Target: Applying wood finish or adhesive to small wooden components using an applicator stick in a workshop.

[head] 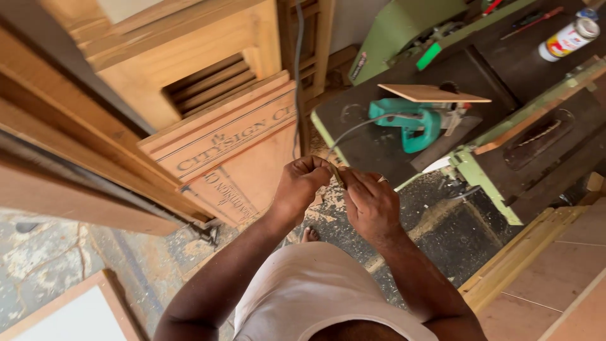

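Workshop floor littered with sawdust, teal power saw [410, 120] on dark counter [366, 142] upper right; left hand [302, 186] and right hand [371, 205] together mid-frame, pinching a small thin piece [336, 173].

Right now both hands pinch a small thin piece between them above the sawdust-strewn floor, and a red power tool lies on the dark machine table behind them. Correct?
Not quite: the power tool is teal green, not red, as the head view shows. The rest holds: the left hand and right hand pinch a small thin piece above the floor, with the tool on the dark machine table.
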